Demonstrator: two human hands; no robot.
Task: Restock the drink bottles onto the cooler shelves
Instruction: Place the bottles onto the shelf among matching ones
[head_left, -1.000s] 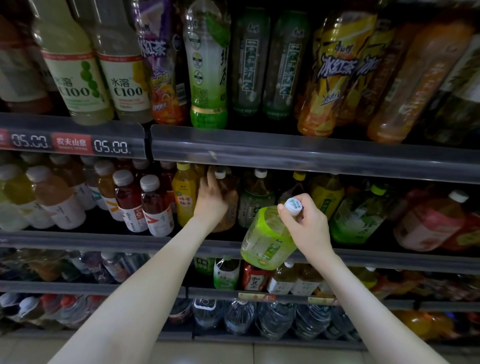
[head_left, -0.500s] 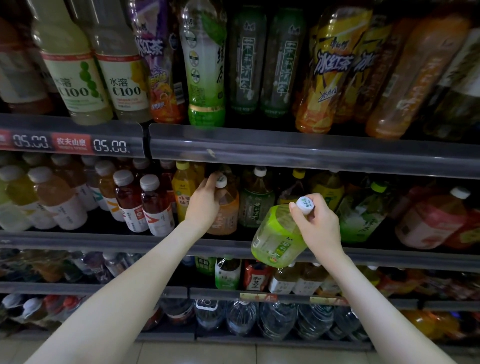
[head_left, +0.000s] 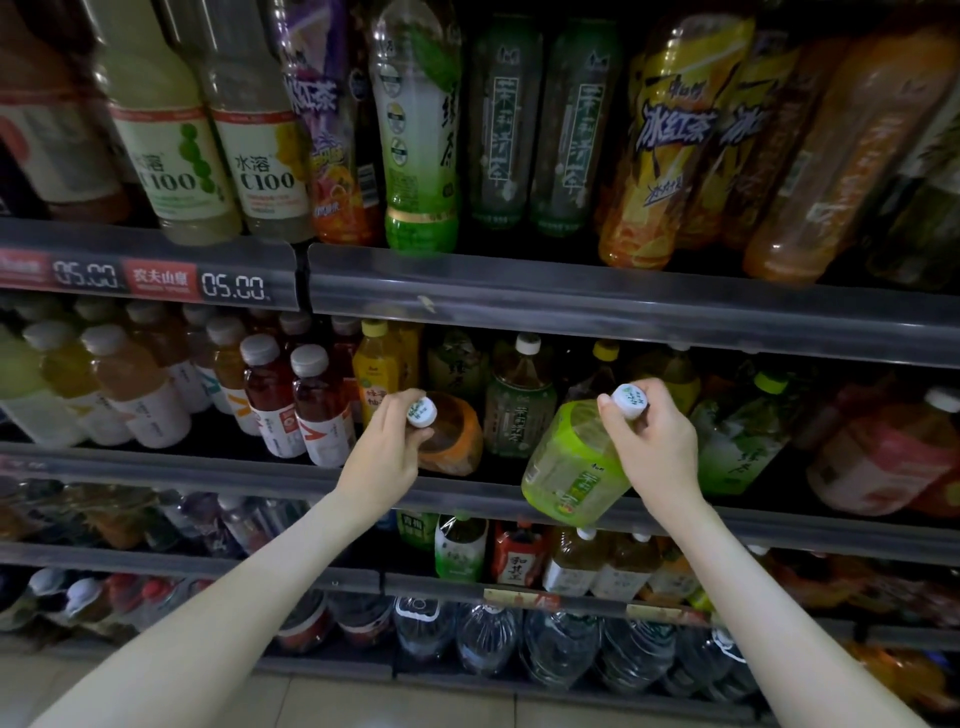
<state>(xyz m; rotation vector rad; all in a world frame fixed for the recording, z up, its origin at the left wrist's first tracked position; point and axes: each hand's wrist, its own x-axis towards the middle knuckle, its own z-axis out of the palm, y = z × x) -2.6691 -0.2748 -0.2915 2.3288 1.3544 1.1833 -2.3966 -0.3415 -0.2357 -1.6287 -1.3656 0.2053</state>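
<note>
Side by side, a person's two hands are each gripping one bottle by its white cap. The left hand (head_left: 387, 457) is curling its fingers round an orange-labelled tea bottle (head_left: 452, 441) that is leaning on the second shelf. The right hand (head_left: 657, 447) is pinching a green tea bottle (head_left: 571, 462), which is tilting with its base in front of that shelf's front rail (head_left: 260, 467). Two C100 bottles (head_left: 176, 156) are standing on the shelf above.

At upper left a red brand tag (head_left: 160, 279) sits between a blurred price display (head_left: 85, 273) and a sharper price display (head_left: 234, 286), both reading 05.00. Lower down are two yellowish paper tags (head_left: 519, 597), perhaps price slips, their print unreadable. Pale floor tiles (head_left: 332, 701) run along the bottom.
</note>
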